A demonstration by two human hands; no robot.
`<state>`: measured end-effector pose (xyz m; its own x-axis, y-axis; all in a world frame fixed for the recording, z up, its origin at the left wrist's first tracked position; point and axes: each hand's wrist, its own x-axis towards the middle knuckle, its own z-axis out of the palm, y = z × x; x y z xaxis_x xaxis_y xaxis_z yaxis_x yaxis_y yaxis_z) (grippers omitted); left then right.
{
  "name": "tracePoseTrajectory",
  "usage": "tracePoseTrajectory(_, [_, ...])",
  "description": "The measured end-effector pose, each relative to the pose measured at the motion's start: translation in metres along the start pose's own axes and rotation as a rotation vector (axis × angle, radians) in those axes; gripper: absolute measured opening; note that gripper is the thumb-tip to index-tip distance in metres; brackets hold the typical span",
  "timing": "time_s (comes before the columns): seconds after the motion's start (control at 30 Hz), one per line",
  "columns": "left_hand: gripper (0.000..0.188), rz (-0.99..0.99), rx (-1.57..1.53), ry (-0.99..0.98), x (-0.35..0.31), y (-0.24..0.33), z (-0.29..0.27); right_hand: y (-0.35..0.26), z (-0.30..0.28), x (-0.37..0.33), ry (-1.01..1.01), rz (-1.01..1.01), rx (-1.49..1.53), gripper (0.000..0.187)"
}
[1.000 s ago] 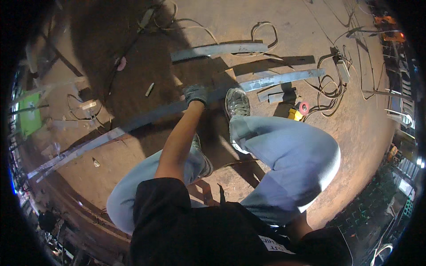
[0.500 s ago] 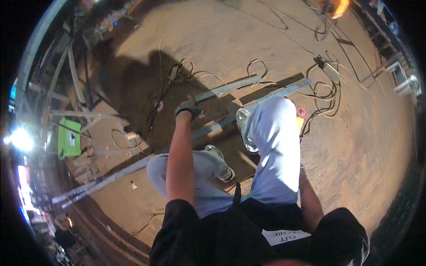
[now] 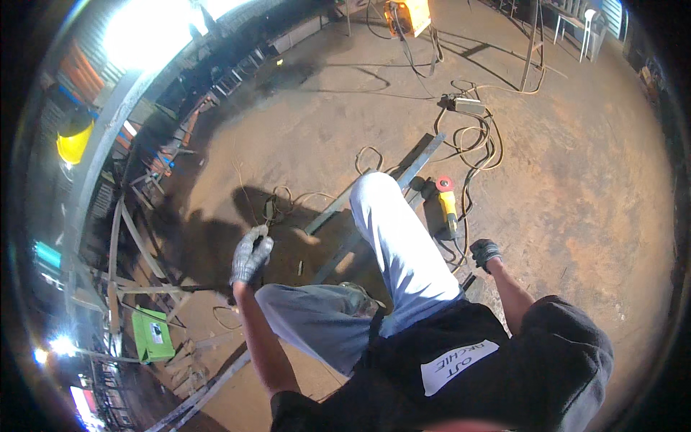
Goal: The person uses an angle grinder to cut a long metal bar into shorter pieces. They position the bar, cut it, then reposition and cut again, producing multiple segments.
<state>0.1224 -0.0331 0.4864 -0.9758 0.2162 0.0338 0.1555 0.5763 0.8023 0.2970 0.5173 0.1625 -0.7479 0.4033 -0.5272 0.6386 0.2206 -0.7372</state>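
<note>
Reaching down on the person's right, the gloved right hand (image 3: 484, 253) hangs with fingers curled and empty, near the yellow angle grinder (image 3: 446, 207) lying on the dirt floor (image 3: 590, 187) beside a steel bar (image 3: 421, 164). The gloved left hand (image 3: 250, 257) is raised, loosely closed; whether it holds anything cannot be told. Cables (image 3: 481, 147) loop nearby.

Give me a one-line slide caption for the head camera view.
Gloved left hand raised, empty, gloved right hand near a yellow grinder and steel bars.
</note>
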Motion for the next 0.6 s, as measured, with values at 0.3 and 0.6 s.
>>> tracePoseTrajectory(0.3, [0.029,0.255,-0.085,0.166,-0.037,0.085,0.034,-0.098,0.026,0.009,0.034,-0.298,0.367,0.018])
tracePoseTrajectory(0.6, [0.03,0.288,-0.295,-0.159,-0.018,0.168,0.168,-0.264,0.025,-0.067,-0.504,-0.806,0.939,0.047])
